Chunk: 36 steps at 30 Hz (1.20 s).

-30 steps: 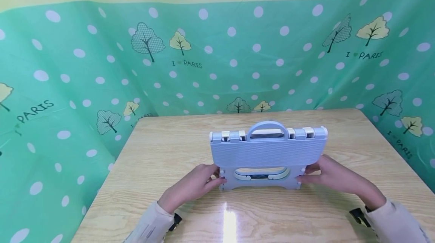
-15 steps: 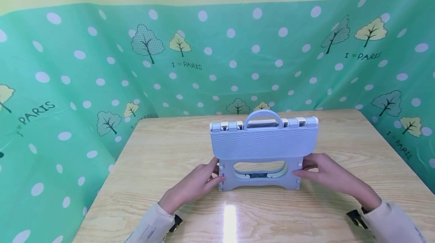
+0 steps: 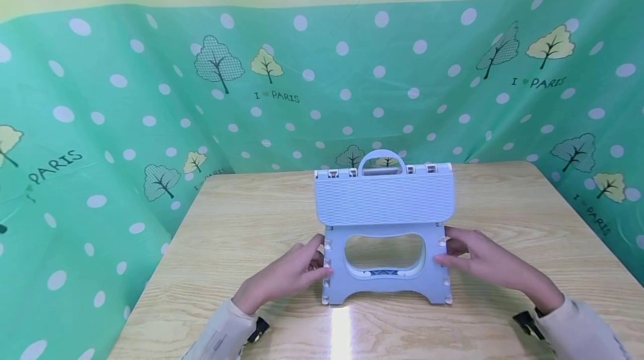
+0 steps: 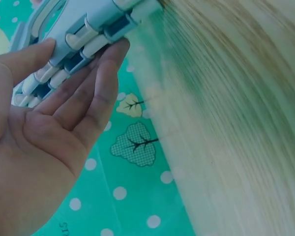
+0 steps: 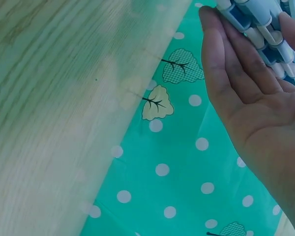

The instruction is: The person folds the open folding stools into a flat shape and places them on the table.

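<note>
A light blue plastic folding step stool [image 3: 384, 198] stands partly folded in front of me, its woven-textured top panel tipped up and its arched carry handle [image 3: 382, 152] uppermost. Below that, the leg panel [image 3: 336, 256] has an oval cutout and faces me. My left hand [image 3: 287, 276] grips the left edge of the legs, thumb in front and fingers behind. On the opposite edge, my right hand [image 3: 483, 259] holds on the same way. Both wrist views show the interlocking hinge knuckles [image 4: 81, 39] between thumb and fingers; the stool's far side is hidden.
The stool is on a light wood-grain table [image 3: 241, 214], with a bright light reflection near its front. A green polka-dot curtain [image 3: 302, 86] printed with trees hangs behind and along both sides of the table.
The top panel and handle have swung higher, and the leg panel's lower edge has come toward me, so the stool looks flatter. Both hands have kept their hold on the leg edges.
</note>
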Tool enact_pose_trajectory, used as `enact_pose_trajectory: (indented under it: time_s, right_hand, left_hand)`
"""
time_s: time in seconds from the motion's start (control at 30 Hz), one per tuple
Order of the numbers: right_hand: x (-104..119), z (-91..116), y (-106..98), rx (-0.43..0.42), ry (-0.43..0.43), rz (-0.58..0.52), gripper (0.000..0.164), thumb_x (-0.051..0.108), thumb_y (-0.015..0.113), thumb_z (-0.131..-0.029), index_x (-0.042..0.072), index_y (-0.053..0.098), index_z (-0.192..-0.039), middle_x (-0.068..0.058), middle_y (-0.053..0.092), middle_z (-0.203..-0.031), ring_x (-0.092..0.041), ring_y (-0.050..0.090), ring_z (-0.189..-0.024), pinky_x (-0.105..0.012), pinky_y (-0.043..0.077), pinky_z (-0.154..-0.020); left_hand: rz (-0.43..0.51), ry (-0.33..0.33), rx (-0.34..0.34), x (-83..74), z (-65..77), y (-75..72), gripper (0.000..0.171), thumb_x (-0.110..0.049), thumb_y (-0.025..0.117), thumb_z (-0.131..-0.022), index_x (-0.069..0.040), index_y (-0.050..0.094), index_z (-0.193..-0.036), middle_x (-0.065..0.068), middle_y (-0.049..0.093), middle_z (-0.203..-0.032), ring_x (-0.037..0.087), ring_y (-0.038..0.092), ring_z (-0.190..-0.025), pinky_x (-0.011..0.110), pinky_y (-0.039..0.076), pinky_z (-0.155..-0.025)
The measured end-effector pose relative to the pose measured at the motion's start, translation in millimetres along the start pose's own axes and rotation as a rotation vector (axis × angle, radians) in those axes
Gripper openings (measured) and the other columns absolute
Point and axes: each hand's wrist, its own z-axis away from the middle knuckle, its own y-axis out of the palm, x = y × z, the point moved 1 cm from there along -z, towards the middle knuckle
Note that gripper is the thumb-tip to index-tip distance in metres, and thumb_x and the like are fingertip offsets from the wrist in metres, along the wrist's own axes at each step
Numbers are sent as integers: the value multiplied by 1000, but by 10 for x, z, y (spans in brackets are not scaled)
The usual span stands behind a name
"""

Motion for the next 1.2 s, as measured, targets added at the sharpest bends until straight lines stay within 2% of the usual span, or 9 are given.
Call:
enact_pose_trajectory:
  time_s: [0.17,0.33,0.43,0.57,0.7,0.83,1.0,1.2]
  right_hand:
    - [-55,-10,30,57,50,-27,39,20,60,-101,-4,53,-131,-12,67,-118,-11,67,-102,-28,58,-79]
    - [-134,-12,73,119,67,-24,28,22,60,-101,-1,57,-117,-2,69,-101,-8,66,-91,-27,56,-73]
    - [-165,-20,84,146,53,-21,26,22,60,-102,1,58,-115,1,70,-99,-8,66,-89,-27,56,-73]
    - [-230,-35,126,218,53,-60,20,22,59,-102,3,59,-107,2,68,-84,-7,63,-74,-23,52,-61]
    - [-321,-37,194,268,73,-98,18,22,60,-101,6,57,-95,2,59,-68,-7,55,-59,-22,46,-50]
    - [-364,-37,218,283,82,-73,20,25,59,-101,9,57,-90,5,56,-65,-3,50,-55,-21,44,-49]
    - [-362,-38,212,304,94,-66,19,26,58,-102,10,60,-91,4,60,-67,-5,54,-56,-21,45,-48]
    - [-318,-38,216,290,154,-23,25,31,62,-99,11,58,-84,3,61,-64,-8,57,-56,-22,46,-50]
  left_hand:
    - [16,-48,13,47,-1,45,37,-31,69,-95,-14,46,-118,-12,68,-83,2,64,-77,22,56,-74]
    - [103,-102,18,123,-54,136,43,-34,73,-92,-13,49,-120,-8,69,-75,5,62,-64,23,52,-55]
    - [120,-148,16,139,-76,166,45,-40,75,-89,-14,52,-118,-6,68,-73,7,60,-59,24,49,-50]
    - [84,-194,55,150,-79,199,42,-42,78,-85,-13,57,-107,-5,64,-66,6,56,-54,22,46,-48]
    - [27,-226,102,169,-59,232,39,-44,78,-85,-14,58,-99,-5,61,-64,6,54,-52,21,43,-48]
    - [-30,-250,131,168,-37,244,40,-50,75,-85,-16,57,-94,-5,58,-65,6,53,-53,22,42,-48]
    - [-44,-257,151,160,-39,244,40,-52,75,-85,-16,57,-90,-5,58,-64,7,53,-52,22,42,-47]
    - [-75,-254,158,165,-33,258,42,-55,74,-83,-17,56,-88,-6,56,-67,6,49,-57,22,43,-50]
